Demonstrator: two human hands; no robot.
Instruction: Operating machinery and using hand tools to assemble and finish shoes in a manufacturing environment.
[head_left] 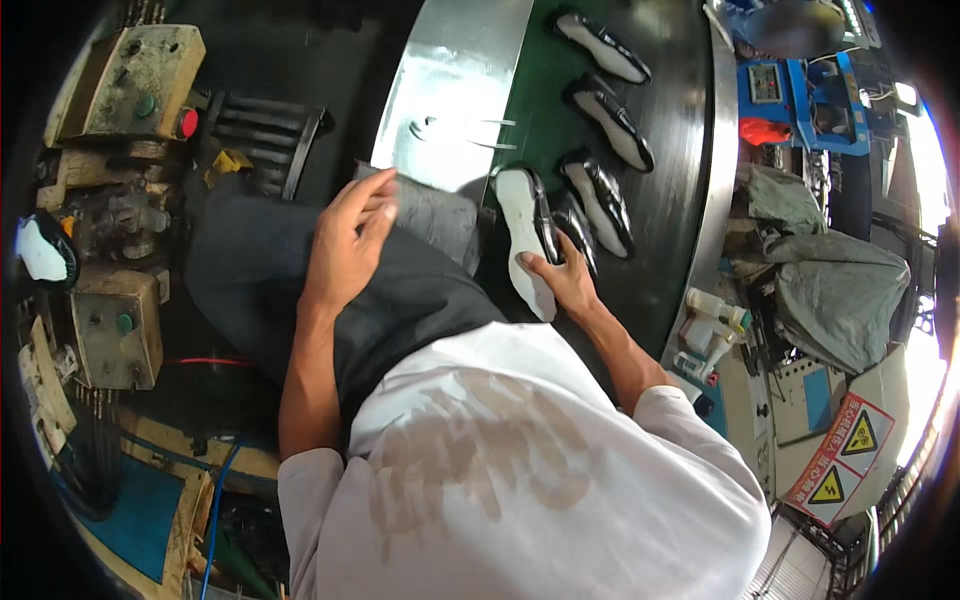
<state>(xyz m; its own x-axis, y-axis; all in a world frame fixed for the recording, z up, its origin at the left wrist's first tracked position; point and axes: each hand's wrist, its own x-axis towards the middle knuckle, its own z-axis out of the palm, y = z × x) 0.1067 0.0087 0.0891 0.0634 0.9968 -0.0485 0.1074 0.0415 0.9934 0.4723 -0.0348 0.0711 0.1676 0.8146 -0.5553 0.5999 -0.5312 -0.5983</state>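
Note:
My right hand [568, 275] grips a glossy black shoe [522, 215] near one end, thumb pressed on its pale underside. The underside faces up, over the near edge of a dark green conveyor belt [540, 110]. Partly behind the held shoe lies another black shoe [574, 226]. Several more black shoes with pale undersides, such as one shoe [600, 205], lie in a row farther along the belt. Above my dark-clothed lap, my left hand [350, 240] is open, fingers stretched out and holding nothing.
A shiny metal sheet [455, 80] borders the belt's left side. On the left stand worn machine boxes, one with a red button [188, 123], and a black slatted rack [262, 140]. White bottles [712, 320] and grey cloth covers [835, 290] are at the right.

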